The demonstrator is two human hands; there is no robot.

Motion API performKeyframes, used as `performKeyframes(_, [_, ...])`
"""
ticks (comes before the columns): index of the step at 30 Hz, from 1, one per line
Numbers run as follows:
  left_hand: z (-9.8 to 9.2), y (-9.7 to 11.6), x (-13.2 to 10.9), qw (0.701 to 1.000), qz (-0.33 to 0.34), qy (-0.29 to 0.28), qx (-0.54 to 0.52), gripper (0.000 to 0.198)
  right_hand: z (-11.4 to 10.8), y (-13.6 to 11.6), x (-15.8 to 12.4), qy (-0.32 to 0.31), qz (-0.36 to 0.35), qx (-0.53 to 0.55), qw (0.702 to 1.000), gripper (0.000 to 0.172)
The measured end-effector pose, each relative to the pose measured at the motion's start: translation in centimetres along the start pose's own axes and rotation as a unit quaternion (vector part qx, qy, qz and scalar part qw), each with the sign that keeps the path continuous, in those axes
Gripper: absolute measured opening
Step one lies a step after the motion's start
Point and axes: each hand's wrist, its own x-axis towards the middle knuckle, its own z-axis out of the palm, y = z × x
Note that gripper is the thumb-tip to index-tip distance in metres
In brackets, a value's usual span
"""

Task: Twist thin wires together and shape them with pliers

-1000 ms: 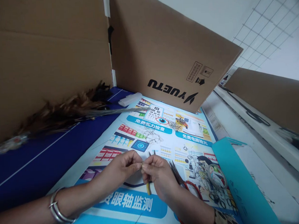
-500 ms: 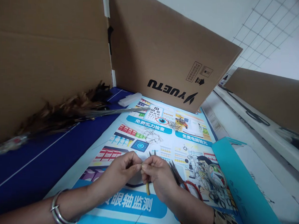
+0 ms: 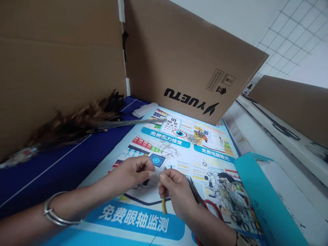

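My left hand (image 3: 141, 170) is closed in a pinch, thumb against curled fingers; whatever it pinches is too small to make out. A short gap to its right is my right hand (image 3: 175, 190), also closed, with thumb and forefinger pressed together. From under its fingers sticks the yellow handle of a slim tool (image 3: 164, 206), the rest covered by the hand. Two dark pointed tips (image 3: 168, 168) show just above the knuckles; I cannot tell whether they belong to that tool. Scissors with red-orange handles (image 3: 213, 207) lie partly behind my right wrist.
Wire pieces and small rings (image 3: 222, 189) lie right on the printed sheet (image 3: 109, 239), beside a tape roll (image 3: 240, 195). A teal box (image 3: 266, 194) borders them. Thin metal rods (image 3: 131, 122) and brown feathers (image 3: 80, 117) are at left. Cardboard walls (image 3: 194, 53) stand behind.
My hands were touching at the fingertips; now the left has drawn away to the left and slightly up. The right stays nearly in place, still closed. The view has shifted slightly.
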Motion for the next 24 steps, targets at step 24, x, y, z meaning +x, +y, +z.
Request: performKeyframes(24, [0.5, -0.5, -2.0, 0.963, 0.104, -0.062, 0.24, 0.017, 0.4, -0.3, -1.1, 0.011, -0.031, -0.02, 0.999, 0.032])
